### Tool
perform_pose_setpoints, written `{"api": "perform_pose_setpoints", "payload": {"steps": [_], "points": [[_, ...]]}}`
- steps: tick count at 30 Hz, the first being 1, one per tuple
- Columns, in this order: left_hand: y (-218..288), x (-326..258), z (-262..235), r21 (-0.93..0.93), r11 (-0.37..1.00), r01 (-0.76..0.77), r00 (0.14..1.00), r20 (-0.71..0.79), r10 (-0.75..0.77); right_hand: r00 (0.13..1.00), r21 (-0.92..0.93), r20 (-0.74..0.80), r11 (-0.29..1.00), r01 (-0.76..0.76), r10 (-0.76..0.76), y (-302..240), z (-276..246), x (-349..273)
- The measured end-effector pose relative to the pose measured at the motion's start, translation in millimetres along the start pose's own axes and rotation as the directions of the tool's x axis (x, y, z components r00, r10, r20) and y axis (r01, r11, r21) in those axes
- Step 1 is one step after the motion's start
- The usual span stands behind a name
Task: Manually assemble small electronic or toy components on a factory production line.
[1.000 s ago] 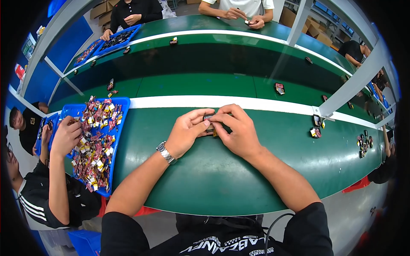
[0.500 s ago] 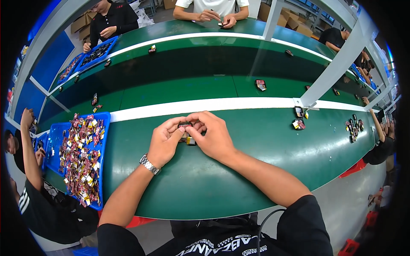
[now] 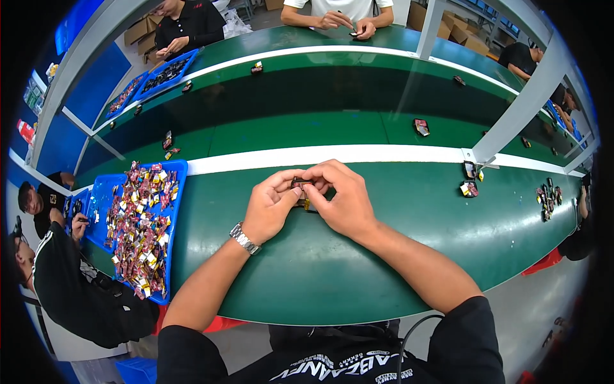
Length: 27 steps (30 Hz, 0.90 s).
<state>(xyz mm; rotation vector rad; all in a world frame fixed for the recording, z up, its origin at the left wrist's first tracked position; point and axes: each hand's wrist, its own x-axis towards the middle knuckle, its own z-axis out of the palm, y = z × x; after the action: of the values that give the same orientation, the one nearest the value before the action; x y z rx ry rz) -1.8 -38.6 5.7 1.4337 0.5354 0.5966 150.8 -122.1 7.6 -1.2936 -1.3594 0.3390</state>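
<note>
Both hands meet over the green bench, fingertips pressed round a small black case with a red circuit board (image 3: 301, 184). A yellow-edged piece shows below it, partly behind my right thumb. My left hand (image 3: 271, 206), with a metal watch on its wrist, grips the case from the left side. From the other side my right hand (image 3: 346, 203) holds it with curled fingers and the thumb on its near face. The fingers hide much of the case.
A blue tray (image 3: 178, 211) heaped with small red circuit boards and silver-and-yellow pieces stands at left. Loose assemblies (image 3: 469, 188) and a cluster of parts (image 3: 549, 199) lie at right. A grey post (image 3: 521, 105) rises beyond the white strip (image 3: 326, 155). Co-workers sit around.
The whole view has shifted, so the bench and my hands appear farther right. My fingers stay on the case with slightly altered placement. A co-worker's raised arm at left has come down.
</note>
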Motion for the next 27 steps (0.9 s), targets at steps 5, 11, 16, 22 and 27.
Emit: {"api": "perform_pose_setpoints", "payload": {"steps": [5,11,16,22,27], "points": [[-4,2,-2,-0.066,0.998,-0.016,1.0,-0.018,0.015,0.987,0.074,0.108,0.989,-0.129,0.121,6,-4,10],[-10,9,-16,0.338,0.924,-0.179,0.966,-0.118,0.23,0.906,0.093,-0.079,0.908,-0.409,0.416,88,-26,89],[14,23,-56,0.744,0.668,-0.024,0.858,-0.327,0.396,0.89,-0.243,-0.078,0.858,-0.453,0.448,94,-41,111],[58,49,-210,0.811,0.333,0.48,0.699,-0.584,0.414,0.994,-0.322,-0.09,0.943,-0.082,0.055,52,-28,57],[60,57,-295,0.768,0.211,0.605,0.722,-0.64,0.263,0.991,-0.152,0.011,0.98,-0.131,0.134,20,-16,7]]}}
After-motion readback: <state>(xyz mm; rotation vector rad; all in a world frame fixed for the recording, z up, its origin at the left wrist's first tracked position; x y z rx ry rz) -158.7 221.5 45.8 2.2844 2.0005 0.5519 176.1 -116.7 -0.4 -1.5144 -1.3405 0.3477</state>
